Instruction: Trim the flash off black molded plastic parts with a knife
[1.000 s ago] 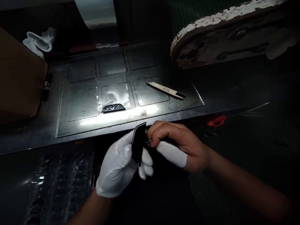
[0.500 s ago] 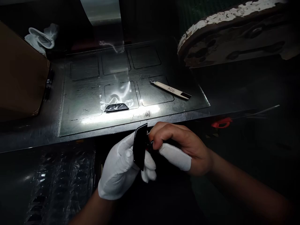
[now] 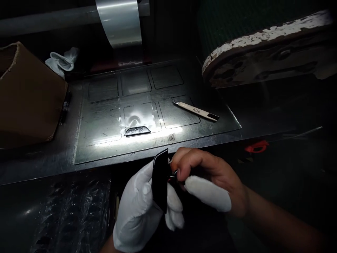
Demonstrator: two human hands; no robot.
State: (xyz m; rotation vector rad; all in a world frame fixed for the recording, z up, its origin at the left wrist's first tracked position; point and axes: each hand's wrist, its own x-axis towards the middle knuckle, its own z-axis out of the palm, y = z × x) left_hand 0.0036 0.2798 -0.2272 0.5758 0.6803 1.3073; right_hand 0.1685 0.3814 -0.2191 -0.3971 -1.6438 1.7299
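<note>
My left hand (image 3: 142, 203), in a white glove, grips a thin glossy black panel (image 3: 160, 182) by its edge and holds it upright in front of the bench. Behind the panel, my right hand (image 3: 213, 175) is closed in a pinch. It is bare except for a white cover on one finger. Between its fingertips is a small dark part (image 3: 173, 176) close to the panel's back; its kind is too hard to make out. On the glass plate (image 3: 105, 154) beyond lie a cutter knife (image 3: 196, 110) marked A06 and a black piece under clear film (image 3: 137, 131).
A cardboard box (image 3: 31, 102) stands at the left, with a white cloth (image 3: 63, 60) behind it. Clear plastic trays (image 3: 73, 211) sit at lower left. A roller-like machine part (image 3: 263, 56) juts in at upper right. A red-handled tool (image 3: 256, 147) lies near the bench edge.
The camera view has tipped, so the bench and its things sit lower and slightly to the right. Both hands keep their hold around the panel, with only slight finger movement.
</note>
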